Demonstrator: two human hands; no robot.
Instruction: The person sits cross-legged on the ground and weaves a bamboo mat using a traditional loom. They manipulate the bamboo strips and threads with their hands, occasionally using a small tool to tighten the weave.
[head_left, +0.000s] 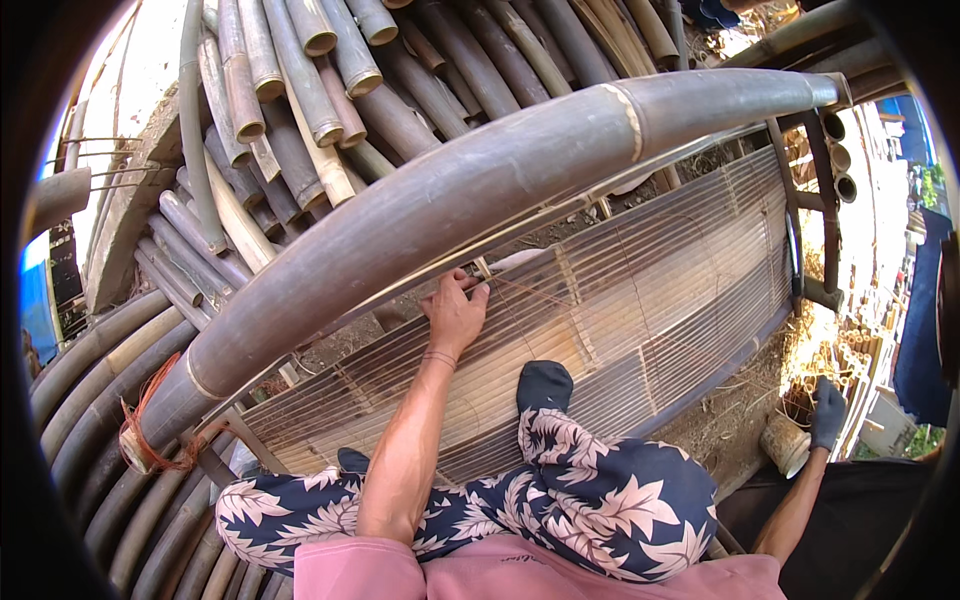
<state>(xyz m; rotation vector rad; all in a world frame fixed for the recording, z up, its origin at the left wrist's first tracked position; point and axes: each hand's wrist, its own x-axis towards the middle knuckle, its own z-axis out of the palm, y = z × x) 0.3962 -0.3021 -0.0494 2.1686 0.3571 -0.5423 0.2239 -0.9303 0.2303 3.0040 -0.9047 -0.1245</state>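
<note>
My bare left hand [457, 312] reaches to the far edge of a slatted bamboo panel [690, 255]. Thumb and fingers are pinched there, and a thin reddish-brown cord [535, 293] runs from them to the right across the slats. The exact grip is partly hidden by the fingers. At the far right, my right hand [828, 412] wears a dark glove and hangs over a bunch of thin bamboo sticks [812, 372]. Its fingers blend together, so their hold does not show. Close below it stands a pale round container [785, 443].
A thick curved-looking bamboo pole [430, 200] crosses beyond the panel, orange string [160, 400] tied at its left end. Stacked bamboo poles [300, 100] fill the far left, more poles [130, 500] lie near left. My dark-socked foot [545, 385] rests on the panel.
</note>
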